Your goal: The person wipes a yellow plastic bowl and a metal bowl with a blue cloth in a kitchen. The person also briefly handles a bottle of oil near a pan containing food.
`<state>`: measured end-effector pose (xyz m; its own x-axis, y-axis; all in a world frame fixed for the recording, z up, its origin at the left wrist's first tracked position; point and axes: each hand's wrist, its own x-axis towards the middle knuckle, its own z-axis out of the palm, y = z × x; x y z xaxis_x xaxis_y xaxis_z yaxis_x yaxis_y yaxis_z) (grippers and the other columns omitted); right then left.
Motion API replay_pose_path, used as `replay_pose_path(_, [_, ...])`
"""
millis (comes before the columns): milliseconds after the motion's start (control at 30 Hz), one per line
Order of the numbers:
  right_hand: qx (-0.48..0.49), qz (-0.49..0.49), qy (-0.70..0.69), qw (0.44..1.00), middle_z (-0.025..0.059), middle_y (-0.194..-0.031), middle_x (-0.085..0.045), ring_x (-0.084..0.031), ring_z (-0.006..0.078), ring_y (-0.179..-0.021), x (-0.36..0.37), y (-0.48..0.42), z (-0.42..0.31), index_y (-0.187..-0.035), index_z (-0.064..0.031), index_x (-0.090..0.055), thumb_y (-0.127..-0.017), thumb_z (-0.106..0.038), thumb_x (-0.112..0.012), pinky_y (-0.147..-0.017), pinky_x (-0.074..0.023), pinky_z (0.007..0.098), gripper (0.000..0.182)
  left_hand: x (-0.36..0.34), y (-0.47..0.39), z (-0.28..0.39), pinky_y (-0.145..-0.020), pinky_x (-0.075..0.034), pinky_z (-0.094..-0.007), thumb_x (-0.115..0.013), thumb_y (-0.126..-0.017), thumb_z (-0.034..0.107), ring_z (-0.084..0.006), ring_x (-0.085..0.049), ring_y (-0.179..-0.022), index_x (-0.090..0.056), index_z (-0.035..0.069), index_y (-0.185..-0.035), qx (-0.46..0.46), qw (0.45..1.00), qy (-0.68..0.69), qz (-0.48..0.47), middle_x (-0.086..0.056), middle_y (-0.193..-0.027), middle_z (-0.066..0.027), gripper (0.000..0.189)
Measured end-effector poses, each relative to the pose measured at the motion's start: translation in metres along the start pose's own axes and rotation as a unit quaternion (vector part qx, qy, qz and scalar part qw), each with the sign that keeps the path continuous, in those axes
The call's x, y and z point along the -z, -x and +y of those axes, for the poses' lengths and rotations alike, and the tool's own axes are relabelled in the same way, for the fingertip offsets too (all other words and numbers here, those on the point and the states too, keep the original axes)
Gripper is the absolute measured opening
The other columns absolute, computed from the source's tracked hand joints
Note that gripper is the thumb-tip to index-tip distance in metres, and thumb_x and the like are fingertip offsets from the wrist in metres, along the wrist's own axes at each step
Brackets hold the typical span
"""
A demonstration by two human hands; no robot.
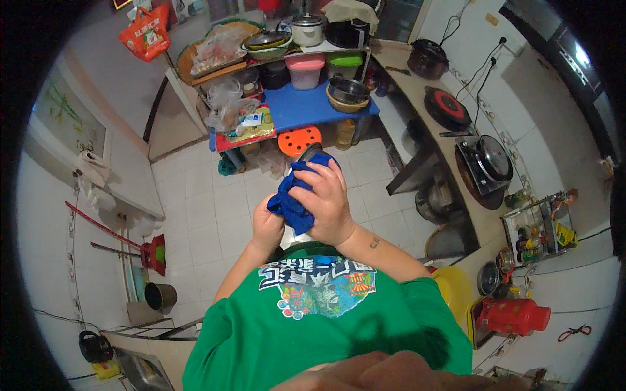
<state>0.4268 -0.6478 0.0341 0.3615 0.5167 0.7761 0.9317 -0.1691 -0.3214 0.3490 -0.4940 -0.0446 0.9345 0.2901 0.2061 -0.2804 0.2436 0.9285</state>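
A bunched blue cloth [292, 200] is held up in front of my chest, wrapped partly around a dark, rounded object [311, 150]. Only the far end of that object shows past the cloth, too little to tell what it is. My right hand [325, 200] lies over the cloth with its fingers spread and bent, pressing on it. On the other side, my left hand [268, 220] is closed at the cloth's left edge; its fingertips are hidden.
Ahead, a blue table [303, 105] bears tubs, bags and pans, with an orange stool [299, 139] under its front edge. Along the right runs a counter [430, 127] with a stove [484, 159]. A red broom [154, 254] and a bucket [160, 296] stand left on the tiled floor [205, 220].
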Motion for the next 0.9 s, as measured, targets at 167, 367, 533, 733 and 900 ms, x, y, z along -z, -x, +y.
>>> replay_pose_path(167, [-0.15,0.136,-0.116,0.972,0.0142,-0.11,-0.063,-0.061,0.0302,-0.103,-0.013,0.005,0.079,-0.104,-0.0054,-0.063,-0.08,-0.008,-0.072,-0.091,-0.0478,0.04,0.026,0.002,-0.001,0.002,-0.066,-0.043,-0.0218,-0.054,-0.101,0.021,-0.0059,-0.053,-0.075,-0.064,0.0,-0.096,-0.006,0.995,-0.095,-0.031,-0.062,-0.087,0.0009,0.023])
replay_pose_path(367, [-0.083,0.131,-0.11,0.982,0.0154,-0.121,-0.056,-0.052,0.0372,-0.116,-0.006,0.008,0.043,-0.105,-0.0091,-0.064,-0.072,-0.027,-0.082,-0.1,-0.042,0.047,0.042,-0.006,-0.005,0.009,-0.067,-0.044,-0.0222,-0.053,-0.102,0.024,-0.0063,-0.054,-0.078,-0.062,0.0,-0.099,0.004,0.999,-0.041,-0.016,-0.062,-0.091,0.0002,0.026])
replay_pose_path(533, [-0.041,-0.009,-0.001,0.999,0.0137,-0.121,-0.056,-0.048,0.038,-0.119,-0.005,0.0,0.0,-0.096,-0.0087,-0.061,-0.064,-0.036,-0.085,-0.105,-0.0329,0.058,0.049,-0.01,-0.003,0.001,-0.069,-0.046,-0.0237,-0.053,-0.101,0.022,-0.0076,-0.055,-0.08,-0.062,0.0,-0.105,-0.027,1.0,-0.015,-0.007,-0.062,-0.095,-0.0003,0.024])
replay_pose_path(733, [-0.28,0.115,-0.209,0.93,0.0166,-0.11,-0.061,-0.06,0.0317,-0.098,-0.004,-0.001,0.067,-0.101,0.0001,-0.062,-0.081,-0.021,-0.073,-0.089,-0.0472,0.0393,0.031,-0.008,0.0,0.011,-0.067,-0.043,-0.0224,-0.054,-0.101,0.022,-0.0067,-0.053,-0.077,-0.064,-0.002,-0.1,-0.01,0.994,-0.098,-0.049,-0.061,-0.087,0.0005,0.027])
replay_pose_path(900, [-0.011,0.052,-0.013,0.999,0.0173,-0.119,-0.06,-0.056,0.0347,-0.113,-0.001,0.001,0.029,-0.103,-0.0041,-0.064,-0.075,-0.017,-0.073,-0.097,-0.0457,0.0451,0.032,-0.004,-0.002,0.007,-0.07,-0.045,-0.022,-0.052,-0.101,0.019,-0.0073,-0.055,-0.079,-0.063,-0.001,-0.104,0.005,0.999,-0.05,0.005,-0.063,-0.091,-0.0004,0.023])
